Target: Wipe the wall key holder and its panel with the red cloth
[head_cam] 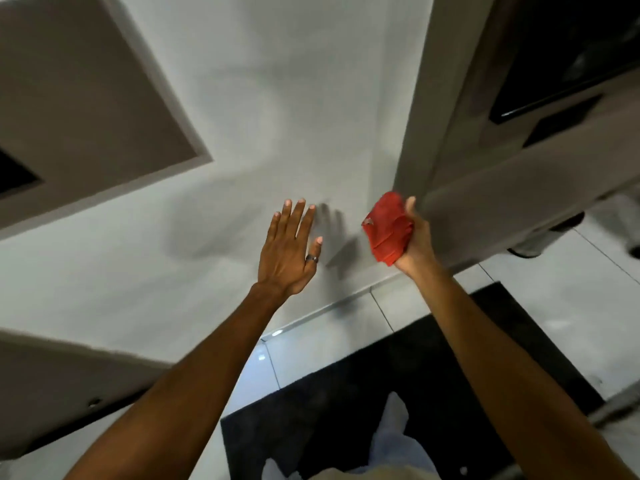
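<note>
A: Cloth first: where does it sit?

B: The red cloth (388, 228) is bunched in the right hand (414, 239), which is closed around it with the thumb up along its right edge. It hangs in the air near the corner where the white wall (263, 98) meets a grey door frame (420, 98).

A: Does the cloth touch the wall?

B: That cannot be told; the picture is blurred there. A dark shadow of it falls on the wall just below and to the left.

A: And the left hand (291, 249)?

B: It is spread flat, fingers apart, back toward the camera, a ring (311, 258) on one finger. It grips nothing. Whether the fingertips rest on the wall is unclear.

A: Are the two hands together?

B: No, they are apart, side by side at about the same height.

A: Where is the key holder?

B: No key holder can be made out. A grey rectangular panel (86, 98) with a pale border sits on the wall at upper left, well apart from both hands.

A: What lies below?

B: A black mat (346, 403) on glossy white floor tiles (311, 348), and the person's legs in pale trousers.
</note>
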A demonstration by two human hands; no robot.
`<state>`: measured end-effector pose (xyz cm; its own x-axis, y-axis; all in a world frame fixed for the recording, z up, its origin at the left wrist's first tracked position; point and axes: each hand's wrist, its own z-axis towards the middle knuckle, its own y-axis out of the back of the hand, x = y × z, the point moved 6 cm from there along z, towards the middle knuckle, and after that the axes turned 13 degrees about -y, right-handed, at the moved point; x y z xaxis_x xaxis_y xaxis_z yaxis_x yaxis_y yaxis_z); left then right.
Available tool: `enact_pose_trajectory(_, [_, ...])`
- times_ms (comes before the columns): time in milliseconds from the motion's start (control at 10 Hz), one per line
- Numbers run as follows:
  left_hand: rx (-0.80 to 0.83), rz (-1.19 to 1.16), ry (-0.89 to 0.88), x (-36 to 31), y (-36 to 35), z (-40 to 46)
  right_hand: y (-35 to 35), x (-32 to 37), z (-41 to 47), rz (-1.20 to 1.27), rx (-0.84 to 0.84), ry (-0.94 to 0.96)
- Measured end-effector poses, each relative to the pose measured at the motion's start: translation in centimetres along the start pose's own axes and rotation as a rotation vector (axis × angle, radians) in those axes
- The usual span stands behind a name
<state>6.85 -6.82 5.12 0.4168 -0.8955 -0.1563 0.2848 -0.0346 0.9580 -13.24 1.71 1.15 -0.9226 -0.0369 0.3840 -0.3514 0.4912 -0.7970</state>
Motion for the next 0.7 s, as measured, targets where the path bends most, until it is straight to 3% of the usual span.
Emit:
enact_pose_trajectory(100, [0.106,-0.05,0.028,-2.4,-4.0,2.8,6.6,8.0,0.6,-0.154,-0.169,0.116])
enact_pose_trajectory(200, [0.201,-0.075,0.074,-3.9,-7.7,4.6,11.4,14.5,1.1,-0.935,-0.482,0.406])
enact_pose_trajectory(300, [0.246,-0.057,0.125,-4.9,-10.7,5.8,13.7,15.8,4.1,-1.644,-0.426,0.56])
enact_pose_trajectory(400, [0.29,-0.021,0.147,-5.9,-12.8,6.3,17.9,12.5,7.6,-2.212,-0.493,0.46])
enact_pose_trajectory(500, [0.263,0.016,0.189,-6.6,-12.6,6.5,18.1,11.3,7.6,-2.19,-0.623,0.38])
enact_pose_trajectory(600, [0.158,0.049,0.197,-6.5,-10.6,7.1,16.1,11.3,6.3,-2.172,-0.734,0.461])
enact_pose_trajectory(700, [-0.005,0.081,0.183,-6.4,-6.7,7.9,11.8,9.6,4.0,-2.035,-0.76,0.696])
